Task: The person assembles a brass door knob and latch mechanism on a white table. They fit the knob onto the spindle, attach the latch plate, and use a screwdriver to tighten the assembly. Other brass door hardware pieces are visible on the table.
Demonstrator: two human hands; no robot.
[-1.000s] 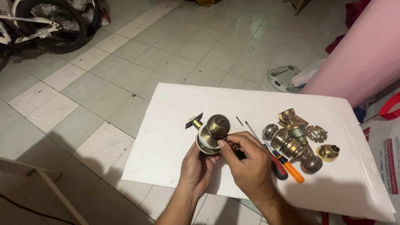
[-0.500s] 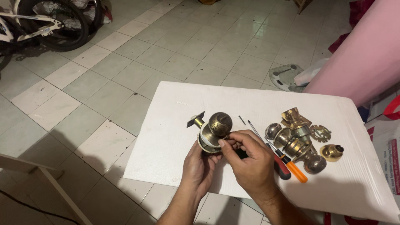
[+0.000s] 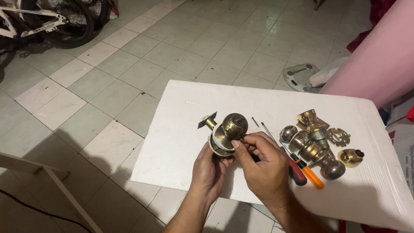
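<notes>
Head view: white foam board (image 3: 181,129) lies on tiled floor; no labelled packages legible. One brass doorknob assembly (image 3: 226,133) held above board's near edge. Left hand (image 3: 210,168) cups it from below, fingers curled. Right hand (image 3: 263,166) pinches at knob's neck, fingers pressed together. Two screwdrivers (image 3: 308,172), red- and orange-handled, lie beside loose brass lock parts (image 3: 315,142) toward right edge.

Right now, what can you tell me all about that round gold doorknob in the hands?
The doorknob looks like worn, dull brass: a round ball on a wide collar plate, with a short shaft ending in a dark flat latch piece to its left. It is held tilted just above the white board. The left hand cups it from below; the right hand pinches its collar.
</notes>
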